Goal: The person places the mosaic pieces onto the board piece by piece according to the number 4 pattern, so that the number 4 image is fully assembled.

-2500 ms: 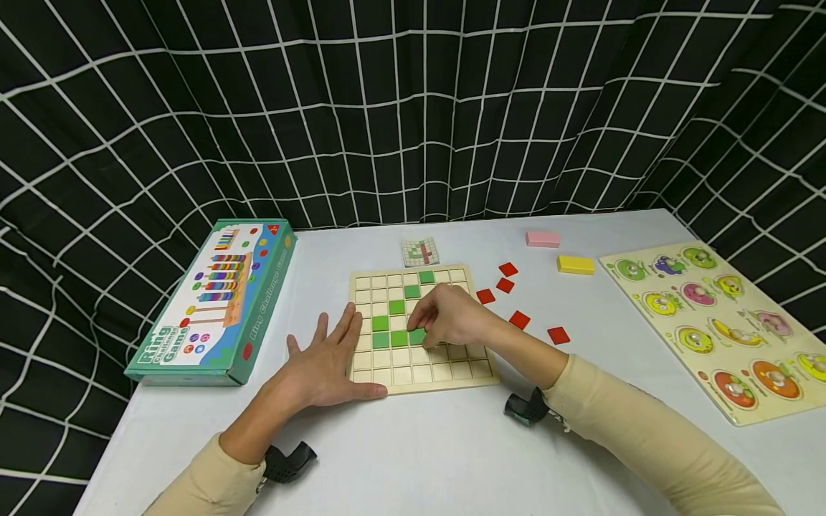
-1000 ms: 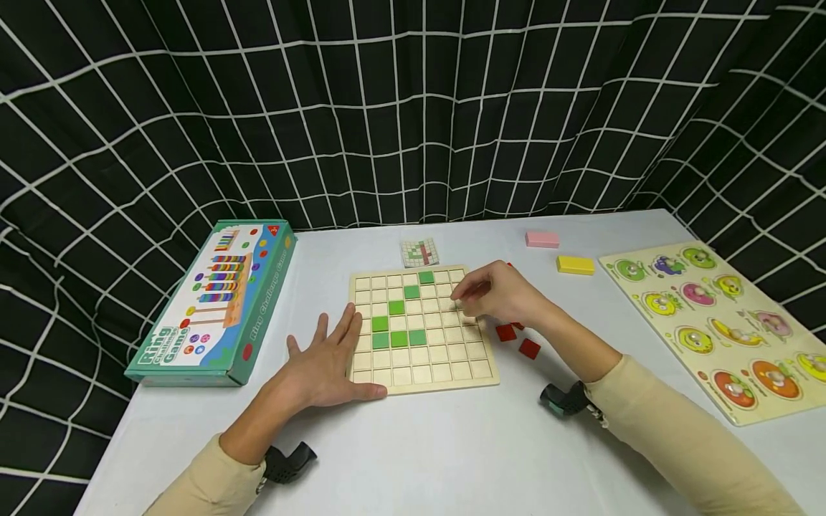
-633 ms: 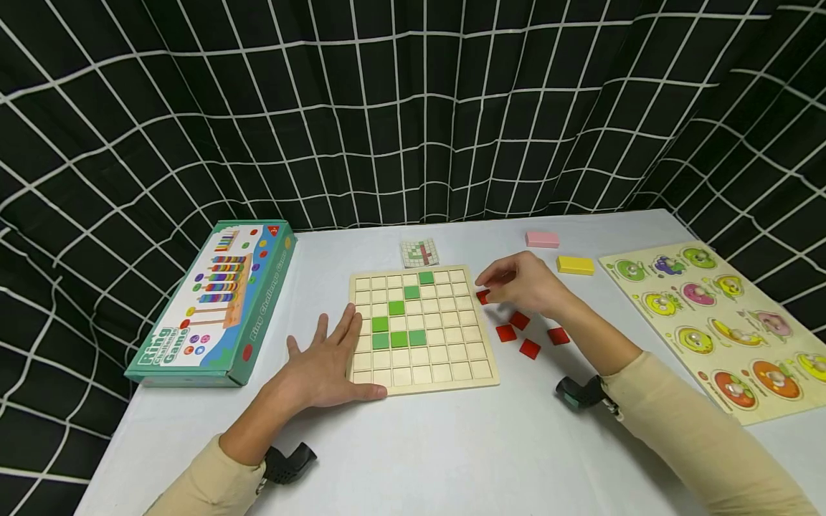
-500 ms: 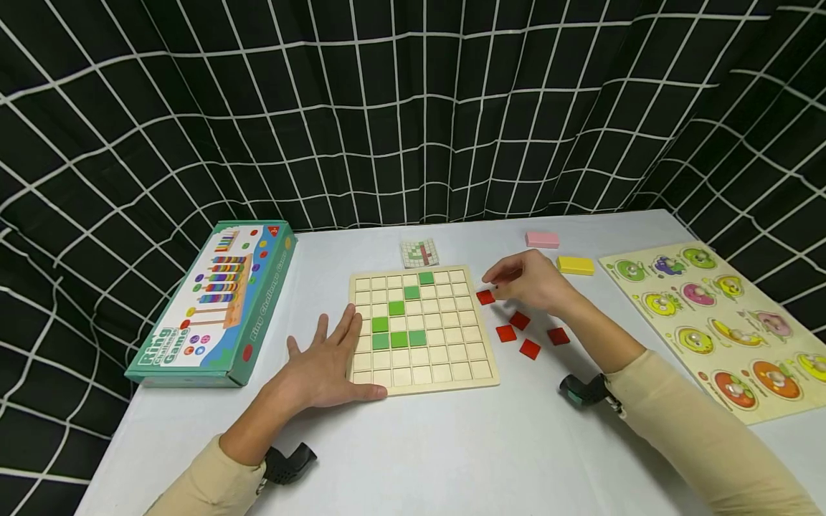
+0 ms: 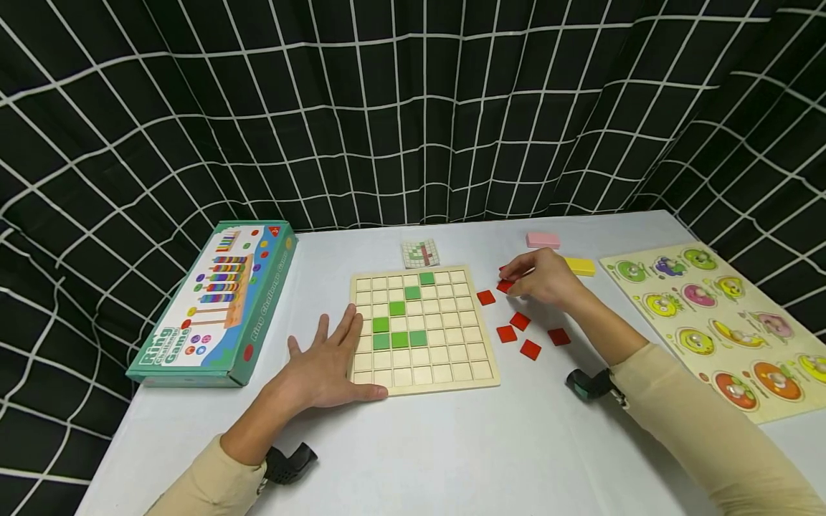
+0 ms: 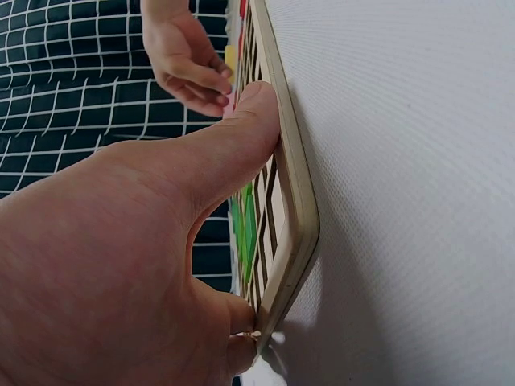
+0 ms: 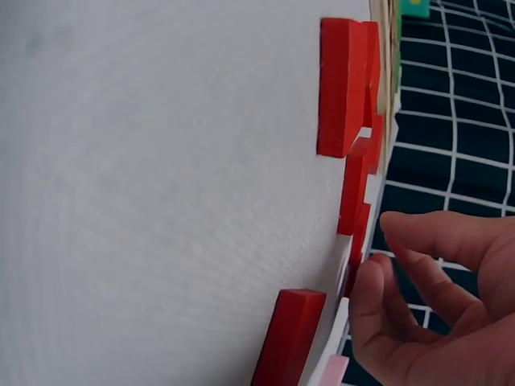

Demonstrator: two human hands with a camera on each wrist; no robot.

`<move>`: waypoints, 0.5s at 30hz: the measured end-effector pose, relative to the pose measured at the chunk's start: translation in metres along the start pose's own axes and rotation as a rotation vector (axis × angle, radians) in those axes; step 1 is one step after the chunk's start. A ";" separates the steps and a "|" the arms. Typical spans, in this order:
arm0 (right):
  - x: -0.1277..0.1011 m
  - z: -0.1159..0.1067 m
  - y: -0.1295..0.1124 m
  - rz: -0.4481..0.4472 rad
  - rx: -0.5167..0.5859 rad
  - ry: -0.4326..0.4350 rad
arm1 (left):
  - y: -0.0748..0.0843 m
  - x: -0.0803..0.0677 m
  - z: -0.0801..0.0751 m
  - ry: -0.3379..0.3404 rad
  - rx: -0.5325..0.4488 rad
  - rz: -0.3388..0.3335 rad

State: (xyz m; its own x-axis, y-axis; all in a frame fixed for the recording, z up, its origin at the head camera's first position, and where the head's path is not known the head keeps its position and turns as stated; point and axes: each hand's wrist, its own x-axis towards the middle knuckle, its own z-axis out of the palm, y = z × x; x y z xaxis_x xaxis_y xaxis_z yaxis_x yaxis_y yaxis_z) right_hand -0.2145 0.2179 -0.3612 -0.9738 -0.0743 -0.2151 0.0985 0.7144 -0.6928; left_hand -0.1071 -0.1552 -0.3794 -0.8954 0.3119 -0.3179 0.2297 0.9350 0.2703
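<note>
A red tile (image 5: 505,286) is being pinched on the tabletop (image 5: 452,444) by the right hand (image 5: 542,276), at the board's (image 5: 422,376) 2 o'clock. The board's 8 o'clock corner is being pressed by the flat, released left hand (image 5: 325,365).

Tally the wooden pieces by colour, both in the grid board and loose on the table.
Green square tiles: 7
Red square tiles: 6 visible
Pink block: 1
Yellow block: 1
Total: 15

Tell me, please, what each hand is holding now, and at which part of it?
The right hand pinches a red tile by its edges, fingertips closing on it on the table. The left hand holds nothing; it lies flat against the wooden grid board, at its left edge.
</note>
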 end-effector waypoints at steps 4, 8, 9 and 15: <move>0.003 0.001 0.001 0.021 -0.014 -0.003 | 0.000 0.000 0.000 -0.002 0.003 -0.001; 0.005 0.002 0.003 0.024 -0.028 -0.003 | 0.000 0.000 0.000 -0.002 0.011 -0.002; 0.006 0.002 0.003 0.023 -0.032 -0.002 | -0.001 0.000 0.000 0.000 0.011 -0.001; 0.009 0.002 0.003 0.030 -0.046 -0.005 | -0.001 -0.001 0.000 0.003 0.009 0.001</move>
State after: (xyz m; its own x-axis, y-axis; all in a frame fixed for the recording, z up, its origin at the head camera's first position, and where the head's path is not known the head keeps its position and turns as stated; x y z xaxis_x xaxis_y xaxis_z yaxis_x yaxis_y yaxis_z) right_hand -0.2222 0.2177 -0.3668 -0.9695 -0.0553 -0.2389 0.1183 0.7479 -0.6532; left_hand -0.1069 -0.1566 -0.3796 -0.8962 0.3124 -0.3150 0.2342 0.9361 0.2623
